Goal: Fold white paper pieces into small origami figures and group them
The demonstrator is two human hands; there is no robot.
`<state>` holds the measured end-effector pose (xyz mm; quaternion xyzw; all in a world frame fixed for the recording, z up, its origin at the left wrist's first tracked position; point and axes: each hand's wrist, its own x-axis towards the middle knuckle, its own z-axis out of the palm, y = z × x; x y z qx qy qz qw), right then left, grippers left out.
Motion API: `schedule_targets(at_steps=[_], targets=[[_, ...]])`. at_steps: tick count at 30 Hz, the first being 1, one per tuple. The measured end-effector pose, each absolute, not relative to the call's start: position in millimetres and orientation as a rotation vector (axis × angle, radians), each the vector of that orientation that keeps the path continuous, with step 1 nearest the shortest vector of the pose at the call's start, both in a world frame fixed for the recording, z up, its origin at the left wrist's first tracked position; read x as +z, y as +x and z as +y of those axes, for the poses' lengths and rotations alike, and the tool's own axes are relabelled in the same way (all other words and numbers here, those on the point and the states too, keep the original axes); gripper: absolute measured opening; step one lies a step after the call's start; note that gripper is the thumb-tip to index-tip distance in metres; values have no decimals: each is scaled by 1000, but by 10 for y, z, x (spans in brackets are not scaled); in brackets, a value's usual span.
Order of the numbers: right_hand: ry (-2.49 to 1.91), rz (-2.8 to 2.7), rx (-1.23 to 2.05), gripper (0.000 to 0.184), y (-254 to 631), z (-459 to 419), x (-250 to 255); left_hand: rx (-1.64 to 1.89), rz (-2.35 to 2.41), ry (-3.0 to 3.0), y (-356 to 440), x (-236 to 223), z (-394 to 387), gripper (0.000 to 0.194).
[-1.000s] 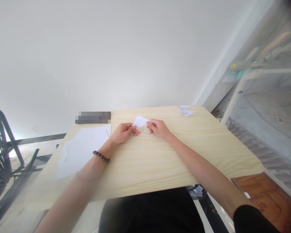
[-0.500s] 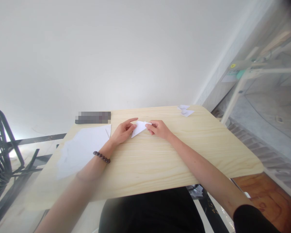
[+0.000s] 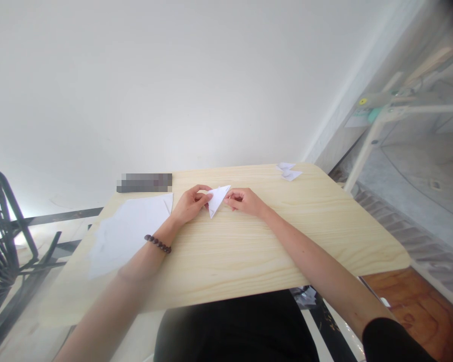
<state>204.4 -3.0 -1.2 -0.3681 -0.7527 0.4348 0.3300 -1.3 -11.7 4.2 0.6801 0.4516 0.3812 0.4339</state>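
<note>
A small folded piece of white paper (image 3: pixel 218 199), roughly triangular, is pinched at its left side by my left hand (image 3: pixel 191 203), the thumb on top. One corner points up to the right and another down toward me. Close to the paper's right edge is my right hand (image 3: pixel 244 202), its fingers curled and the thumb against them. Nothing shows in its fingers, and I cannot tell whether the tips touch the paper. A dark beaded bracelet (image 3: pixel 157 243) circles my left wrist.
White paper sheets (image 3: pixel 132 231) lie spread on the left of the wooden table (image 3: pixel 241 261). Behind them is a blurred-out dark object (image 3: pixel 144 183). Folded paper pieces (image 3: pixel 291 175) lie at the back right. A wall (image 3: pixel 211 90) rises behind the table.
The folded paper has turned in my left hand, its right corner now pointing further up. My right fingers have let go of that corner and sit just beside the edge.
</note>
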Motion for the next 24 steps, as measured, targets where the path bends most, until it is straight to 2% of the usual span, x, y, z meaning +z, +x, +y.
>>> schedule_targets(at_steps=[24], targets=[[-1171,-2041,784,18,1967,-42,-6,861,1061,1828,46,172,-241,48]])
